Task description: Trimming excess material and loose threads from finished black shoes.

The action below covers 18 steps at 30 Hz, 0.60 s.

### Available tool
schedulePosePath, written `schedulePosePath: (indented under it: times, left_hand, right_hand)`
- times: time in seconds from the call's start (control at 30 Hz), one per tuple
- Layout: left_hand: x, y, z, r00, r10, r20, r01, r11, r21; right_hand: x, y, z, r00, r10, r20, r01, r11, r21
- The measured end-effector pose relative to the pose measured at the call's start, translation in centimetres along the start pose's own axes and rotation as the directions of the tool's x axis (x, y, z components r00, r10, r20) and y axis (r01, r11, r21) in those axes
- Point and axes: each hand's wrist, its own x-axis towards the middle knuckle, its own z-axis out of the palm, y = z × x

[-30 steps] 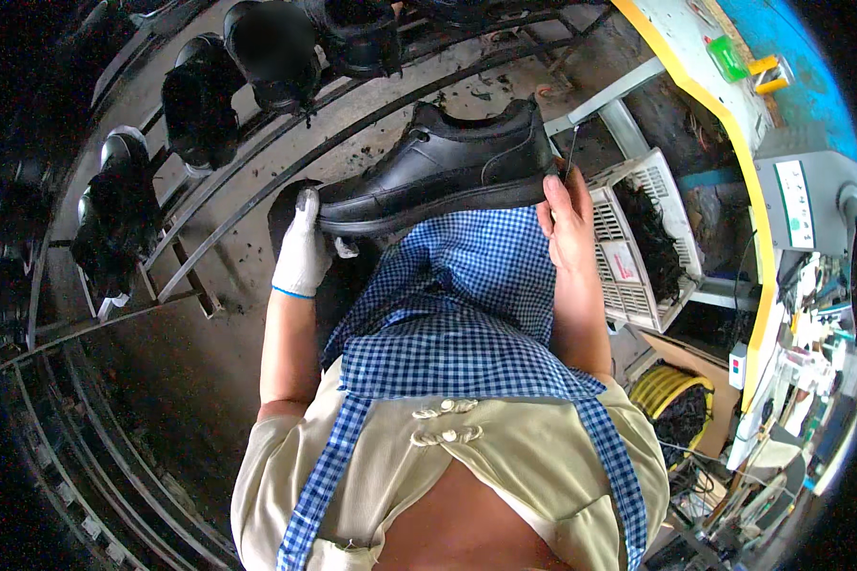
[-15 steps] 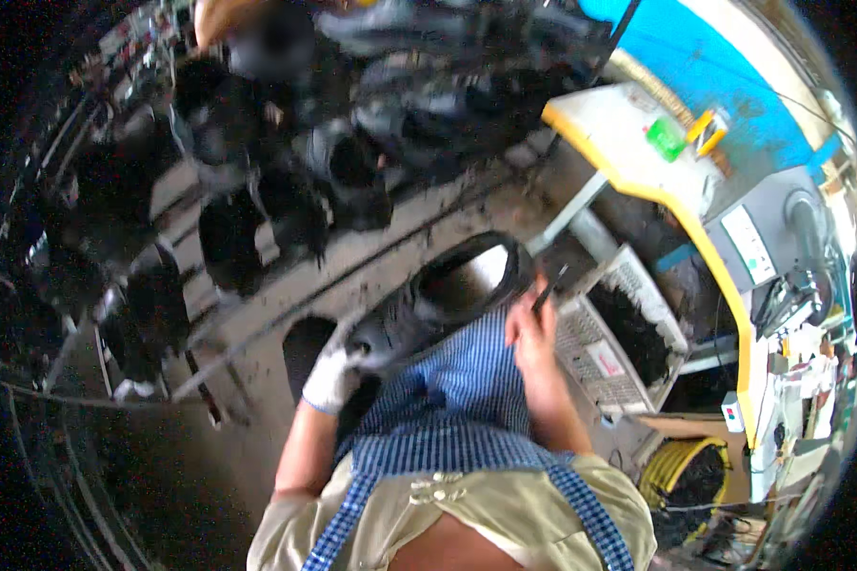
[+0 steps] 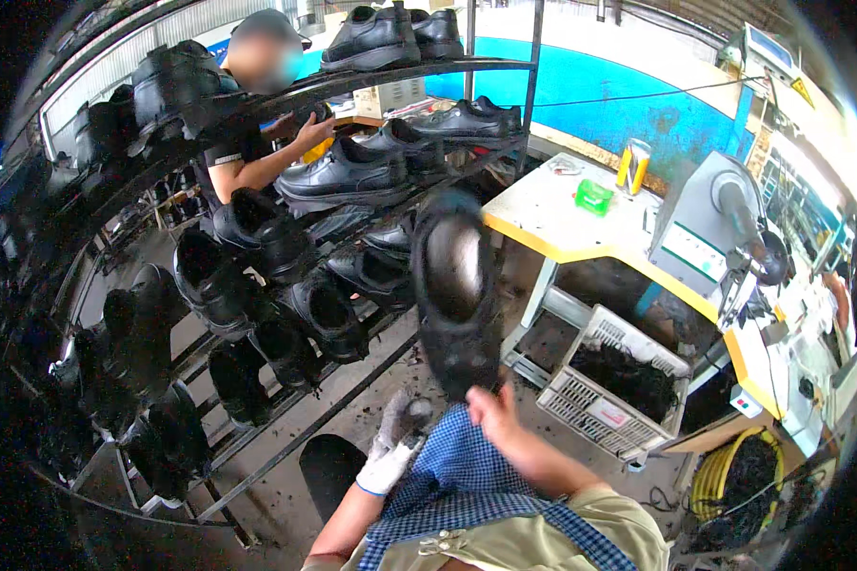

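Shoe: you hold a black shoe (image 3: 455,305) up in front of you, sole facing you, toe up; it is motion-blurred, the sole dark with a paler, worn-looking patch in its upper half.
Right hand: your bare right hand (image 3: 490,411) meets the shoe's lower end, at the heel; the grip is closed on it as far as the blur lets you see.
Left hand: your left hand (image 3: 397,433) wears a white knitted glove with a blue cuff; it sits just below and left of the shoe, fingers curled, and you cannot tell whether it touches the shoe.
Apron: a blue-and-white checked apron (image 3: 452,476) lies under both hands.
Rack: a curved rack (image 3: 419,67) of dark metal rods carries rows of glossy black leather shoes, to your left and ahead.
Other person: behind the rack, a person's hand (image 3: 312,131) rests by a shoe on a middle tier.
Surface: a pale, yellow-edged surface (image 3: 552,214) stands to the right, with a small green box and a yellow can on it.
Crate: a white slatted plastic crate (image 3: 595,400) holds dark scraps, under the surface.
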Motion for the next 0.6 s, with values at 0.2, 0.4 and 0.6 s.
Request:
schedulePosePath:
  times: [0.2,0.4,0.6]
  left_hand:
    - [-1.1,-2.3,-5.4,0.944,-0.239,-0.225,0.281,0.943,0.176]
    - [-4.1,-11.0,-15.0,0.963,-0.157,-0.218,0.156,0.987,-0.024]
    - [-3.9,-6.3,-12.8,0.922,-0.336,-0.19,0.165,0.788,-0.593]
  right_hand:
    - [10.2,-14.6,-1.0,0.818,-0.492,-0.299,0.502,0.863,-0.048]
    - [21.5,-28.3,1.2,0.649,-0.72,-0.244,0.688,0.693,-0.216]
    - [32.0,-36.8,3.8,0.877,-0.457,-0.151,0.431,0.885,-0.174]
